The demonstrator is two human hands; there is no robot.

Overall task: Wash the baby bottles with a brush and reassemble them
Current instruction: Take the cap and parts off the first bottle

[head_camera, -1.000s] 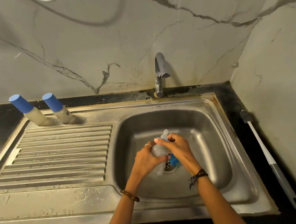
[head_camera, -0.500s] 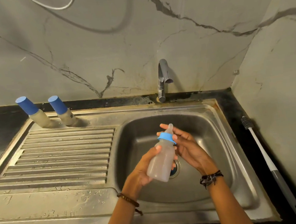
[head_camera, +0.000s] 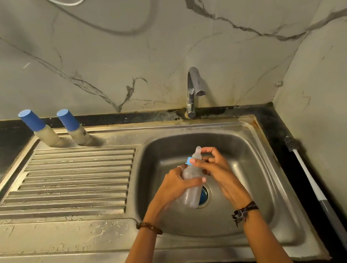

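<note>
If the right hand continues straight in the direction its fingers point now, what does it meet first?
Its curled fingers point left at the translucent silicone teat of the cloudy plastic baby bottle; the right hand probably meets that first, and may already touch it.

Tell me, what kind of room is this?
Probably a kitchen. There is a steel sink with a ribbed draining board, a tap on the dark counter, and a marble-patterned wall behind it.

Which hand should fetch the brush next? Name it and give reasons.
Right. The brush lies on the counter right of the sink, on the right hand's side. The left hand grips the bottle body and can keep holding it.
</note>
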